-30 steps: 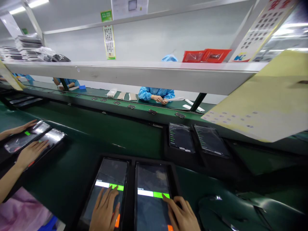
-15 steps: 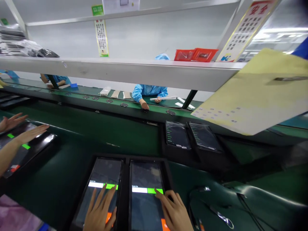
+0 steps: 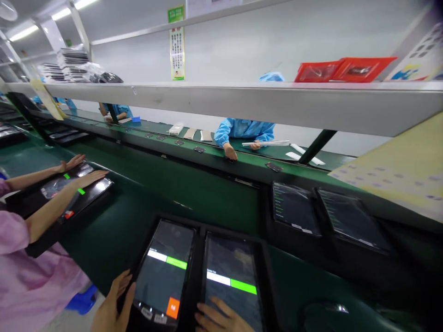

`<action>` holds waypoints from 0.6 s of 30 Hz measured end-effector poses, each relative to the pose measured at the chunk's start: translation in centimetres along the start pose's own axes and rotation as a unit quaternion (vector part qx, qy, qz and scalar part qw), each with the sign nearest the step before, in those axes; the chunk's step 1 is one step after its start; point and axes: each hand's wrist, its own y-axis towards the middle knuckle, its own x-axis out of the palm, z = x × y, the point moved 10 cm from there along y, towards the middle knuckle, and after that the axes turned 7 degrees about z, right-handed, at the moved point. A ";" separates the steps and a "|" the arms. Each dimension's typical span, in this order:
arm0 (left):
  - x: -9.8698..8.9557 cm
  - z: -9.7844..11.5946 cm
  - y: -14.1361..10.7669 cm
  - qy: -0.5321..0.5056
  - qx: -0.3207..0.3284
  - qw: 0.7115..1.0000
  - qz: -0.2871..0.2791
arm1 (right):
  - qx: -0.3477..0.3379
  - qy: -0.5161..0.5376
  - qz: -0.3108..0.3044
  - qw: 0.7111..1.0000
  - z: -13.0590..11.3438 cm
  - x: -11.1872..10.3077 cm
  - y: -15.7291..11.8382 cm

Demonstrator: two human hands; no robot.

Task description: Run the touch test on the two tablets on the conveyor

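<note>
Two tablets lie side by side in a black tray at the bottom centre. The left tablet (image 3: 162,276) shows a white-and-green bar and an orange block low down; the right tablet (image 3: 230,272) shows a similar bar. My left hand (image 3: 112,306) is at the left rim of the black tray (image 3: 200,251), thumb and fingers closed about that edge. Over the lower part of the right tablet is my right hand (image 3: 223,318), fingers stretched out and apart, holding nothing. The frame's bottom edge cuts off both hands.
Two more tablets (image 3: 296,207) lie in black holders behind, to the right. At left, a co-worker in a pink sleeve (image 3: 14,230) has both hands on tablets. Across the line, a person in blue (image 3: 242,131) works under a shelf (image 3: 207,99). A yellow sheet (image 3: 408,166) hangs at right.
The view has swung left. My left hand has gone from the left tablet's screen to the tray's left rim. My right hand has drawn back from the green bar to lower down.
</note>
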 end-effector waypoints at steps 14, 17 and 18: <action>1.3 -1.2 -1.0 -0.042 -0.058 0.997 -0.008 | -0.056 0.087 -0.226 0.969 -1.7 8.0 -3.7; 1.0 -0.6 -1.1 -0.038 -0.058 0.998 -0.014 | -0.041 0.091 -0.215 0.971 -1.4 7.5 -2.8; 1.0 -0.4 -1.1 -0.038 -0.058 0.997 -0.019 | -0.038 0.092 -0.202 0.974 -1.3 7.1 -2.5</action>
